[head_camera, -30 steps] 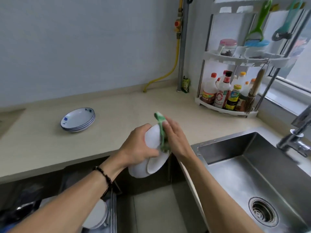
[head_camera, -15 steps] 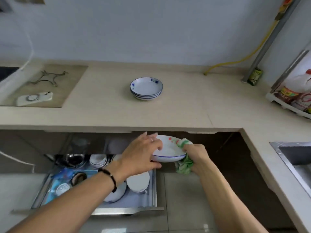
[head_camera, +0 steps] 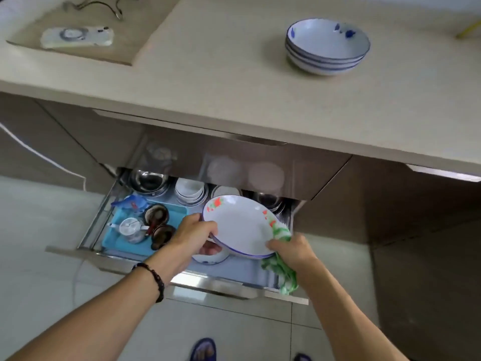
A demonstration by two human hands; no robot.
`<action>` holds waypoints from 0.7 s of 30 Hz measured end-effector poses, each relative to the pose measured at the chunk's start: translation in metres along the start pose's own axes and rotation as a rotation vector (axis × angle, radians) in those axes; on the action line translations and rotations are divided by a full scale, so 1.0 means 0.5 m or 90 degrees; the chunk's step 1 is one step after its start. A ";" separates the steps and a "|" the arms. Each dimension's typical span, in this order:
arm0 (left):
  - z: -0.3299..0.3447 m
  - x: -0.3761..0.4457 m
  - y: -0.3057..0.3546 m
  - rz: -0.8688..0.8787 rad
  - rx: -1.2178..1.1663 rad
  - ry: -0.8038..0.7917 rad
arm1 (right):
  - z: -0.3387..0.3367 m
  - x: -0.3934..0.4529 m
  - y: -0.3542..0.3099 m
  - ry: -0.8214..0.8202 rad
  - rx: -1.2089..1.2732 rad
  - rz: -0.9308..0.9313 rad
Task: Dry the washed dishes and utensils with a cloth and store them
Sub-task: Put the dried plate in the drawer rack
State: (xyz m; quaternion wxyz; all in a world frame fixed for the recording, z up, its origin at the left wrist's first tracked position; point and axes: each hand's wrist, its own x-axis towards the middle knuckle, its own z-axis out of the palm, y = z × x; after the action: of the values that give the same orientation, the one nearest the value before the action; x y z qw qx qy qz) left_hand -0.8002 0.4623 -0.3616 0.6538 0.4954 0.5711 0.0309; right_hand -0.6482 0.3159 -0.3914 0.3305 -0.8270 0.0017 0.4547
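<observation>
A white plate (head_camera: 238, 225) with red flowers and a blue rim hangs tilted over the open drawer (head_camera: 182, 278) under the counter. My left hand (head_camera: 194, 237) grips its left edge, thumb on top. My right hand (head_camera: 292, 251) holds the plate's near right edge together with a green and white cloth (head_camera: 282, 272), which hangs below the hand. A stack of blue-rimmed bowls (head_camera: 326, 46) stands on the counter at the upper right.
The drawer holds steel bowls (head_camera: 148, 182), stacked white bowls (head_camera: 190, 191), more plates under the held one, and a blue tray (head_camera: 125, 230) with small jars. A phone (head_camera: 78, 37) lies on the counter at the upper left. The floor is tiled; my slippers show below.
My view has swung from the sink to the drawer below the counter. Both hands have lowered the plate from counter height down over the open drawer, and the plate now faces up.
</observation>
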 end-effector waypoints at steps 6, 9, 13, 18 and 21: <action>-0.074 0.152 -0.145 -0.072 0.011 0.042 | 0.168 0.138 0.069 -0.071 -0.113 0.051; -0.092 0.232 -0.205 -0.095 0.027 0.057 | 0.234 0.212 0.086 -0.074 -0.153 0.058; -0.098 0.341 -0.279 -0.113 0.056 0.097 | 0.299 0.309 0.103 -0.086 -0.191 0.053; -0.102 0.447 -0.334 -0.129 0.085 0.054 | 0.355 0.381 0.148 -0.060 -0.128 0.077; -0.096 0.491 -0.348 -0.131 0.099 0.049 | 0.377 0.414 0.165 -0.037 -0.124 0.083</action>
State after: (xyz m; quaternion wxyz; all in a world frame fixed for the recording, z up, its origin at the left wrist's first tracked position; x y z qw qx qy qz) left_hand -0.8442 0.5521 -0.6495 0.5903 0.4819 0.6446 -0.0619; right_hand -0.6934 0.4163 -0.6617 0.2179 -0.8399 0.0014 0.4971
